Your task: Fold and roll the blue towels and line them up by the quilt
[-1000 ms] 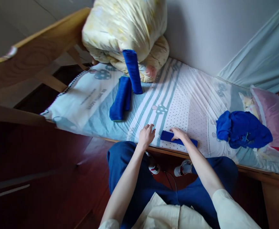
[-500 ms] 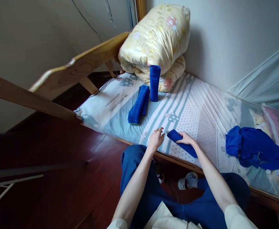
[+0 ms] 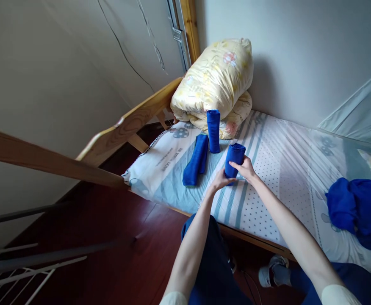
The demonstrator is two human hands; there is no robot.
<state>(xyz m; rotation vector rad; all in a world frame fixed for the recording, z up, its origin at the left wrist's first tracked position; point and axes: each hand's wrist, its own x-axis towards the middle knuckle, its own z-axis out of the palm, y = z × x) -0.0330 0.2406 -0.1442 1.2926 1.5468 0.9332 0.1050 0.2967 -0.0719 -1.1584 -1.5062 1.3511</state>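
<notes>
Room: a small bedroom is seen from above; a single bed with a striped and dotted sheet (image 3: 268,169) fills the middle and right of the frame, and dark red floor (image 3: 109,237) the lower left.
Nearest: dark blue trousers and one pale shoe (image 3: 269,273) are seen at the bottom edge, below the bed's side.
Left hand: the left hand (image 3: 220,183) is curled against the lower left side of a rolled blue towel (image 3: 234,157), fingers closed on it.
Right hand: the right hand (image 3: 245,168) is wrapped on the roll's right side, fingers pressed to the cloth.
Held roll: it is kept upright at centre frame, over the striped part of the sheet.
Done, as judged: a folded blue towel (image 3: 196,160) lies flat just left of the hands, and a standing roll (image 3: 213,130) is set upright beyond it, against a bundled yellow quilt (image 3: 215,80).
Left, as judged: a heap of blue cloth (image 3: 357,209) lies loose and unrolled at the right edge, well apart from the hands.
Far: a wooden bed rail (image 3: 131,123) crosses the left half; a pale wall (image 3: 300,51) closes the top.
Hard to tell: whether the held roll's base touches the sheet cannot be made out.
Cut off: the heap runs out of frame, so its count of pieces is unknown; the person's trunk is out of view.
</notes>
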